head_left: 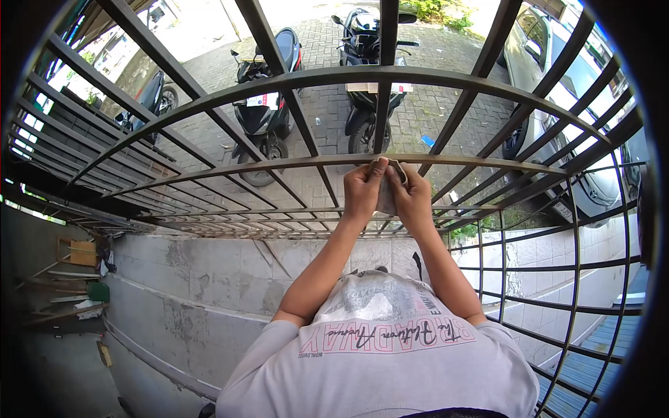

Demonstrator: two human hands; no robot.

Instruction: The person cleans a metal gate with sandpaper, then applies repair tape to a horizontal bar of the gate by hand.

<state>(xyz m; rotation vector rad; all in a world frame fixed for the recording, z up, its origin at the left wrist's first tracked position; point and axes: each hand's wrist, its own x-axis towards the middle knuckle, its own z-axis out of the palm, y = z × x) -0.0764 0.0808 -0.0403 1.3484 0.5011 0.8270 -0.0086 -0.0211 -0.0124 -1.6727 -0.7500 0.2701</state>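
Note:
My left hand (364,187) and my right hand (412,189) are side by side at a dark metal bar (300,162) of the grille, thumbs up and fingers curled. Pinched between them is a folded grey-brown sheet (387,200). One edge of the sheet shows above the thumbs at the bar, and the rest hangs down between the two hands. Whether it is sandpaper or cloth, I cannot tell. An upright grille bar (384,111) rises just above my fingers.
Beyond the grille, two motorcycles (263,125) (361,104) stand on the paving (317,104), with a silver car (599,160) at right. Below runs a pale wall (209,272). Wood scraps (77,289) lie at lower left, and a square-mesh grille (573,265) is at right.

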